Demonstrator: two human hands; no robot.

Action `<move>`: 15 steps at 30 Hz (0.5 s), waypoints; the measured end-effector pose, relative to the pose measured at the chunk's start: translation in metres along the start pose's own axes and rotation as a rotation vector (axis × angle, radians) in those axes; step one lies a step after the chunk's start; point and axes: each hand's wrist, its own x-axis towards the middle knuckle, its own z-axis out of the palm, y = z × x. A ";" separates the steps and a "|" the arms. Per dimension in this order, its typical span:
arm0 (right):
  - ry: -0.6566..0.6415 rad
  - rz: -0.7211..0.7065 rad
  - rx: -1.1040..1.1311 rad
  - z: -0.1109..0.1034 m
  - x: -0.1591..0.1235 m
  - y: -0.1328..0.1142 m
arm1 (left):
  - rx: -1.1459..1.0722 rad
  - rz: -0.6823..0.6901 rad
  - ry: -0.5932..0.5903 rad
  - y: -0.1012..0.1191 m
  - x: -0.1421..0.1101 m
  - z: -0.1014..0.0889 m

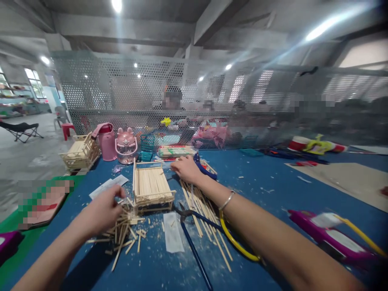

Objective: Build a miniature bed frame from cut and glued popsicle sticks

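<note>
A small bed-shaped frame of pale wooden sticks stands on the blue table before me. My left hand is at its left, fingers curled over a heap of short cut sticks; what they hold, if anything, is hidden. Beyond the frame's right back corner is my right hand, thumb and fingers drawn together; I cannot make out what is in them. Long thin sticks lie under my right forearm. Blue-handled nippers rest across them with jaws apart, beside a white paper slip.
A second stick model, a pink flask and a pink bear-eared bottle stand at back left, before a perforated metal screen. A purple device lies at right, near brown board. People sit beyond the screen.
</note>
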 end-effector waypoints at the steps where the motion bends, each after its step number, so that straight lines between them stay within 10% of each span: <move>1: 0.011 -0.002 0.014 0.000 -0.001 0.000 | 0.018 -0.006 0.141 0.006 0.004 -0.013; 5: 0.038 -0.023 0.076 0.002 -0.003 -0.004 | 0.254 0.246 0.504 0.049 0.040 -0.043; 7: 0.051 -0.029 0.101 0.004 -0.002 -0.006 | 0.504 0.464 0.354 0.076 0.062 -0.035; 10: 0.067 -0.030 0.125 0.008 -0.002 -0.008 | 0.731 0.409 0.082 0.105 0.085 -0.005; 15: 0.112 -0.024 0.146 0.000 -0.010 -0.007 | 0.753 0.338 0.061 0.113 0.094 0.007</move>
